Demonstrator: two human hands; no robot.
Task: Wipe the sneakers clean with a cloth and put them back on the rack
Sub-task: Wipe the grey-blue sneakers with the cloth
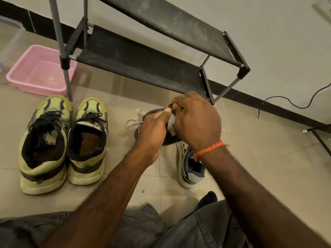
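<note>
We have a single wide-angle view from the person's head, looking forward and steeply down at the tiled floor (111,93). Our knees fill the bottom edge, both forearms reach out from there, and the rack (143,59) stands close ahead against the wall (268,33), lines bowed by the lens.

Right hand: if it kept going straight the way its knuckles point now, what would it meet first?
Probably the shoe rack's lower shelf, right beyond the right hand working on the dark sneaker. Depth is unclear; it could pass beneath.
</note>
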